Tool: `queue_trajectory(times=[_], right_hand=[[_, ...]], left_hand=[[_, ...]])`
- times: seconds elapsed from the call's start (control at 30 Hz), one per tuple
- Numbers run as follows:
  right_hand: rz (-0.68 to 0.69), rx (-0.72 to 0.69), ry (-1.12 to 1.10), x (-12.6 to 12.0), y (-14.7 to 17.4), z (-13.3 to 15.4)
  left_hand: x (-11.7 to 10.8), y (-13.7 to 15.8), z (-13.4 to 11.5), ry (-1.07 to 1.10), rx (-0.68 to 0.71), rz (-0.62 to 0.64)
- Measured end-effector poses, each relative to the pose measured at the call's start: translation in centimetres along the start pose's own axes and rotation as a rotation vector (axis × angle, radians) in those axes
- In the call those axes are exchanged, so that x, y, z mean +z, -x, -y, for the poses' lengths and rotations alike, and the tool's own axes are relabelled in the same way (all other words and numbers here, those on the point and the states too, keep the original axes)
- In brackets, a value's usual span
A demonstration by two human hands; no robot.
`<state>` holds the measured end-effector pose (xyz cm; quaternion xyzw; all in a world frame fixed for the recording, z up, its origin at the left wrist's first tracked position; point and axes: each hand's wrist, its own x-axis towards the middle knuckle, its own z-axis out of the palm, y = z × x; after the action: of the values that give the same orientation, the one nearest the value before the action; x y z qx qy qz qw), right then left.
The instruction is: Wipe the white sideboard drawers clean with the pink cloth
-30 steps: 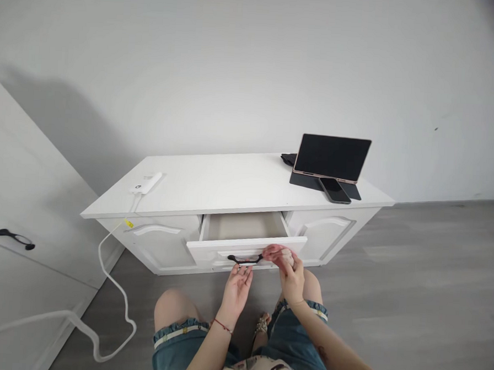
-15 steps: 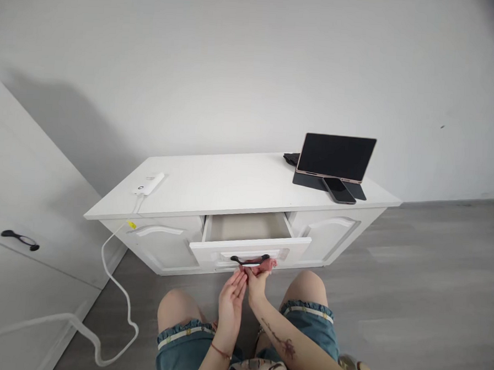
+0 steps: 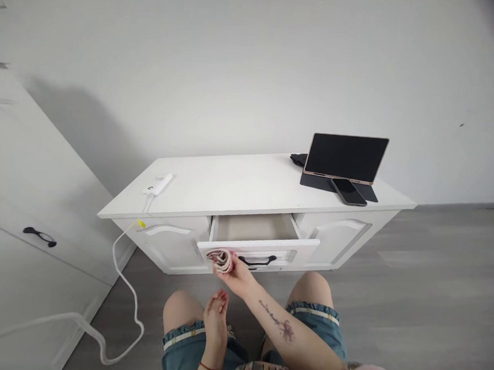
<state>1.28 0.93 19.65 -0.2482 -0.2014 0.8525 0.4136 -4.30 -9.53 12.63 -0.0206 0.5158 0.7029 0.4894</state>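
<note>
My right hand [image 3: 240,276] grips a small rolled-up cloth [image 3: 221,260], pink and reddish outside with a pale spiral at its end. It holds the roll just in front of the left part of the open drawer [image 3: 258,242], beside the black drawer handle [image 3: 259,260]. Lower down, over my left thigh, is my left hand [image 3: 216,316]. Its palm faces inward, the fingers are loosely bent and apart from the cloth, and nothing shows in it. The inside of the drawer is visible only in part.
On the white cabinet [image 3: 230,184] a tablet [image 3: 346,157] stands on its cover, with a phone [image 3: 348,192] before it and a black item [image 3: 298,159] behind. A white power strip [image 3: 158,185] lies at left, its cord [image 3: 131,295] hanging down. A white wardrobe [image 3: 31,196] stands left.
My right hand has moved left and up from below the drawer handle, and the cloth now shows as a roll. My left hand has come away from it, down toward my thigh.
</note>
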Motion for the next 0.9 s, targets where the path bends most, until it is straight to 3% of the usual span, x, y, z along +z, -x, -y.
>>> queue_trajectory(times=[0.1,0.2,0.37,0.5,0.67,0.9], right_hand=[[-0.007,0.152,-0.410,0.5,2.6,3.3],[0.032,0.203,-0.653,0.1,5.6,6.4],[-0.038,0.185,-0.930,-2.3,9.6,11.0],[-0.068,0.113,-1.097,-4.8,12.2,14.5],[-0.164,-0.020,-1.088,-9.0,14.3,17.0],[-0.548,-0.282,-0.661,-14.4,16.0,16.3]], left_hand=[[1.7,-0.2,0.6,0.025,-0.078,0.090],[4.3,-0.1,0.7,0.044,-0.137,0.267],[9.1,0.1,0.5,0.089,-0.265,0.481],[10.9,0.0,0.9,0.072,-0.276,0.474],[11.2,-0.5,1.0,-0.005,-0.268,0.427],[11.7,-2.0,-0.5,-0.154,-0.295,0.415]])
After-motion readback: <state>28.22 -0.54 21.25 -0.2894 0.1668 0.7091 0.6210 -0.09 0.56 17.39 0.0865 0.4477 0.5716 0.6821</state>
